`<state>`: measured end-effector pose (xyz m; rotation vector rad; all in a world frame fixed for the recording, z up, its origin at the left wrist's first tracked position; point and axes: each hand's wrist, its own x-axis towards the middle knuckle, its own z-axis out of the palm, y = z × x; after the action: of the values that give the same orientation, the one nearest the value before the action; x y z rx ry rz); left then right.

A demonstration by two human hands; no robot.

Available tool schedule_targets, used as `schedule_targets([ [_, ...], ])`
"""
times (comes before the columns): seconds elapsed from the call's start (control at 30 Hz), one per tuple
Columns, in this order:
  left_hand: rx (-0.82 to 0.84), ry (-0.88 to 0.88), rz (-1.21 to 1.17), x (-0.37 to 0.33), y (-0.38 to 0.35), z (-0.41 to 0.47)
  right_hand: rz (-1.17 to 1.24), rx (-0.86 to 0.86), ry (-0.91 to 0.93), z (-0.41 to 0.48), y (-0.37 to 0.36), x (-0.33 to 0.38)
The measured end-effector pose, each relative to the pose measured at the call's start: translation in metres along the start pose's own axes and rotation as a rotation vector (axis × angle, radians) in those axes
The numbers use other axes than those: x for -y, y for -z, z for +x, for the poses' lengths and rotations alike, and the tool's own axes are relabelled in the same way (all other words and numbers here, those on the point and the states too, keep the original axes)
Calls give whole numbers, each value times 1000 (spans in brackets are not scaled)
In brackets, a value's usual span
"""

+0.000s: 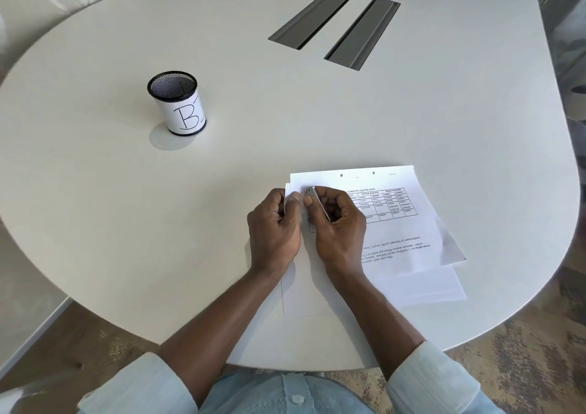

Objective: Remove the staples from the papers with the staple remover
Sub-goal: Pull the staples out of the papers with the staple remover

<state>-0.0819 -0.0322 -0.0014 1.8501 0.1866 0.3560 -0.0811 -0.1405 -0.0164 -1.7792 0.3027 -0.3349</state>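
A stack of white printed papers lies on the white table in front of me, sheets fanned apart at the right. My left hand pinches the papers' upper left corner between thumb and curled fingers. My right hand grips a flat silver staple remover, its tip set on the paper at that same corner, right beside my left thumb. The staple itself is hidden under the tool and fingers.
A black mesh pen cup with a white label marked "B" stands at the left, well away from the papers. Two grey cable slots sit in the far middle of the table. The table's curved edge runs close on the right.
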Motion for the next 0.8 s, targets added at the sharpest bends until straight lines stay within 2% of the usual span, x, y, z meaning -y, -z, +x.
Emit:
schedule_targets([
  [0.8, -44, 5, 0, 4, -3, -1, -31, 1, 153, -3, -1, 1],
])
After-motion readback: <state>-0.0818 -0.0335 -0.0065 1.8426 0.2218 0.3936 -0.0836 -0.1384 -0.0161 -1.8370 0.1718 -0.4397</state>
